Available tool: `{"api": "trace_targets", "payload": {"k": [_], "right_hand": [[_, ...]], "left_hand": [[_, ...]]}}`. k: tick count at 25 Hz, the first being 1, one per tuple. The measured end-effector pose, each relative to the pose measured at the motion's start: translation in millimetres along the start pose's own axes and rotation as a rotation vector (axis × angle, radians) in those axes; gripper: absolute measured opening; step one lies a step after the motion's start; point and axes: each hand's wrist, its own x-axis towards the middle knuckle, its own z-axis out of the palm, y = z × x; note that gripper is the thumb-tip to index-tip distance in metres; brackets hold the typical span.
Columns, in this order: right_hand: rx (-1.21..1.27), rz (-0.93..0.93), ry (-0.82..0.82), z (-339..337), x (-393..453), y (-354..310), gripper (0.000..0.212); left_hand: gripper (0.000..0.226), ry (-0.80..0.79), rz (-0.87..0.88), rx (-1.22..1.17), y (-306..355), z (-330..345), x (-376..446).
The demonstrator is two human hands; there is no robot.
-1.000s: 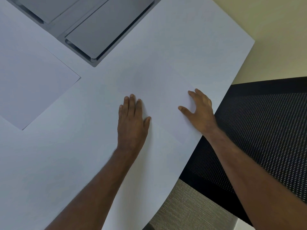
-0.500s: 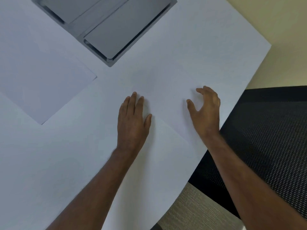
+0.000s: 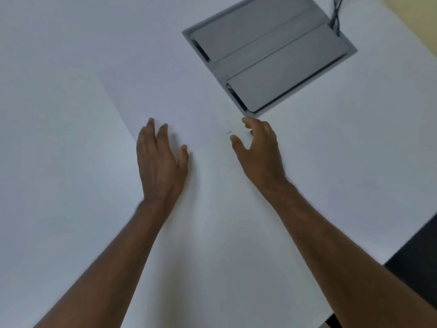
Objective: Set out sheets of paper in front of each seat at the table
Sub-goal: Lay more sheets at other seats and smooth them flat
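Note:
One white sheet of paper (image 3: 59, 150) lies on the white table (image 3: 343, 166) at the left; its right edge runs slantwise down to my left hand's fingertips. My left hand (image 3: 160, 162) is flat, palm down, fingers stretched, at that edge and holds nothing. To its right my right hand (image 3: 257, 152) hovers just above the table with fingers loosely curled and apart, also with nothing in it. The white sheet is hard to tell from the tabletop, and I cannot make out any other sheet.
A grey recessed cable box with two closed lids (image 3: 269, 55) sits in the table just beyond my right hand. Dark cables (image 3: 335, 15) come out at its far corner. A black chair (image 3: 418, 252) shows at the table's edge, lower right.
The view has swung left: the cable box and the left sheet shifted right, and the chair is almost out of frame. Both hands left the sheet by the chair and moved towards the left sheet.

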Motion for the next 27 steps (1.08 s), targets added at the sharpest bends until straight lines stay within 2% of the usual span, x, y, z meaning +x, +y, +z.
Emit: {"api": "trace_targets", "payload": {"k": [3, 6, 10, 18, 23, 27], "right_hand": [[-0.097, 0.03, -0.119, 20.0, 22.6, -18.1, 0.063], [-0.229, 0.021, -0.162, 32.7, 34.4, -25.2, 0.068], [-0.294, 0.018, -0.146, 39.5, 45.0, -25.7, 0.06], [-0.145, 0.05, -0.066, 42.3, 54.7, -27.0, 0.045], [-0.278, -0.074, -0.077, 41.7, 44.5, -31.0, 0.053], [-0.332, -0.103, -0.082, 41.2, 39.5, -31.5, 0.055]], "left_hand": [[0.071, -0.027, -0.079, 0.049, -22.2, -0.7, 15.0], [0.077, -0.107, -0.117, 0.103, -31.3, 8.3, 16.0], [0.079, -0.083, -0.096, 0.17, -32.0, 17.7, 9.8], [0.078, -0.067, -0.102, 0.181, -30.7, 21.2, 9.1], [0.078, -0.077, -0.107, 0.18, -31.8, 22.9, 9.7], [0.078, -0.07, -0.104, 0.174, -31.1, 24.0, 9.2]]}}
